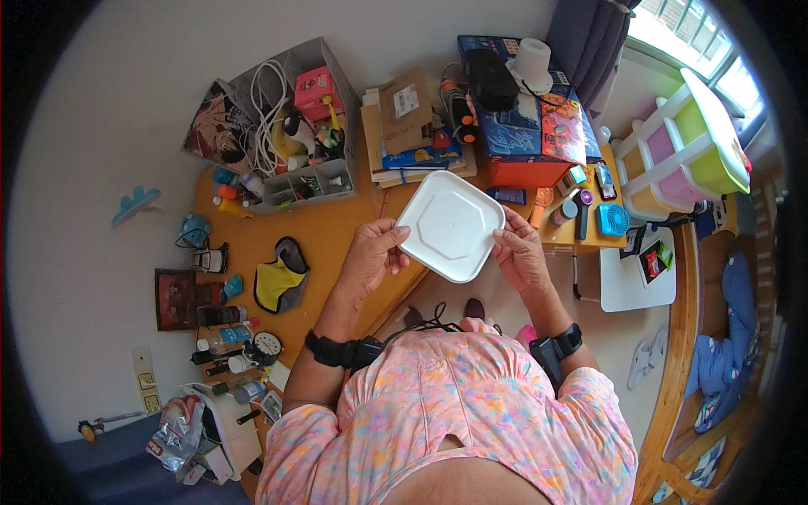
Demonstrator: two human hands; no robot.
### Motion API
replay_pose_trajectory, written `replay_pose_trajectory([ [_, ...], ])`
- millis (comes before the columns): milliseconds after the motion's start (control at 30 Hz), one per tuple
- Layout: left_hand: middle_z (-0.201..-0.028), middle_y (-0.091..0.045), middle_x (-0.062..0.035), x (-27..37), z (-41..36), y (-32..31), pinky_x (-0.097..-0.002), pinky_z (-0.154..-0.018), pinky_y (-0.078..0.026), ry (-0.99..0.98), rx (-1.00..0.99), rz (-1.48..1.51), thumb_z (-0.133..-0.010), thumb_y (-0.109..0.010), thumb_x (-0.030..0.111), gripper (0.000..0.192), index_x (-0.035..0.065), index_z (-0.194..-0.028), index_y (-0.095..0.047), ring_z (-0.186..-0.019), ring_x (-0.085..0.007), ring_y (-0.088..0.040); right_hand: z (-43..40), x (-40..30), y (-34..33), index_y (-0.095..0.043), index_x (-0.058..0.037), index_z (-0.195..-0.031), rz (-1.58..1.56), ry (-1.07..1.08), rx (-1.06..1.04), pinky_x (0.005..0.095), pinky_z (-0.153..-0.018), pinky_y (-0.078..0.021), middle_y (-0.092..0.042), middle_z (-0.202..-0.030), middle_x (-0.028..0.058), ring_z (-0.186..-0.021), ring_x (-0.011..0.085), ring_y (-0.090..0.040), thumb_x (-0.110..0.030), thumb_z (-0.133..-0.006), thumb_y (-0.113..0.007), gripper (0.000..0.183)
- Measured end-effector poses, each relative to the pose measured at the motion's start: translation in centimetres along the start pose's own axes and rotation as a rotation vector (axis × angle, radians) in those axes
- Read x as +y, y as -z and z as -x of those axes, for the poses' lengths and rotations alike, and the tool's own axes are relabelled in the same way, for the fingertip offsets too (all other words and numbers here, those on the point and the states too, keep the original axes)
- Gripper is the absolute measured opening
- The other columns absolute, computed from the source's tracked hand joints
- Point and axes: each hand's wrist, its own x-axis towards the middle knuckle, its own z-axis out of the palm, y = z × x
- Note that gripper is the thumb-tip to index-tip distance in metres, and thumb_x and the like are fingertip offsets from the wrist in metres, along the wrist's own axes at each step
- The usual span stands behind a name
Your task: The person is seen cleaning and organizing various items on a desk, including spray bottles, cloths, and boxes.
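Note:
A white plastic lid or shallow tray (452,226), square with rounded corners and an octagonal ridge, is held up between my two hands, tilted, above the edge of the desk. My left hand (374,252) grips its left corner, thumb on the face. On the opposite side, my right hand (521,251) pinches the right corner with the thumb on the face. The fingers behind the rim are partly hidden. Beyond the lid lies a stack of cardboard mailers and papers (404,120) on the wooden desk (341,278).
A grey organizer box (338,177) with cables stands back left, a blue gift box (511,139) back right. A yellow-grey cloth (278,281) lies on the desk, with several bottles along the left. Small fans, including a blue one (612,219), sit near a drawer unit (682,145).

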Motion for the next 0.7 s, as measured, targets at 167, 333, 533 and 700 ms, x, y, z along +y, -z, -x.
replay_pose_trajectory([
  [167,-0.056,-0.053,-0.002,-1.3,-0.4,1.1,-0.0176,-0.029,-0.032,0.098,0.086,0.093,-0.08,-0.053,0.012,0.012,0.0,-0.078,-0.055,-0.04,-0.0072,-0.048,-0.6,1.1,0.2,-0.048,0.0011,-0.105,0.067,-0.034,0.075,0.0207,-0.058,-0.0468,-0.058,-0.086,0.0063,-0.07,0.0093,-0.055,0.0,-0.078,-0.055,0.028],
  [333,-0.055,-0.049,-0.0014,-1.7,-0.1,1.7,-0.0175,-0.029,-0.03,0.169,0.15,0.159,-0.079,-0.052,0.011,0.011,0.0004,-0.078,-0.052,-0.037,-0.0068,-0.043,-0.9,1.7,0.3,-0.049,0.0005,-0.101,0.115,-0.1,0.108,0.0207,-0.052,-0.0441,-0.056,-0.078,0.0051,-0.062,0.009,-0.052,-0.005,-0.081,-0.054,0.021],
  [533,-0.055,-0.047,-0.0012,-3.2,-0.4,4.6,-0.0152,-0.027,-0.027,0.448,-0.045,0.422,-0.079,-0.048,0.01,0.016,-0.0018,-0.089,-0.052,-0.035,-0.0034,-0.036,-0.7,2.0,-0.9,-0.04,-0.007,-0.12,0.296,0.083,0.081,0.0217,-0.069,-0.044,-0.056,-0.087,0.0022,-0.08,0.0112,-0.053,-0.004,-0.077,-0.057,0.046],
  [700,-0.054,-0.047,-0.0033,-3.5,0.0,4.0,-0.0161,-0.027,-0.024,0.583,-0.185,0.448,-0.08,-0.044,0.013,0.021,-0.0005,-0.093,-0.052,-0.035,-0.0042,-0.035,-1.4,2.0,-1.4,-0.058,-0.0058,-0.099,0.546,0.084,-0.288,0.0221,-0.073,-0.0438,-0.058,-0.09,0.0013,-0.083,0.0067,-0.052,-0.011,-0.075,-0.063,0.025],
])
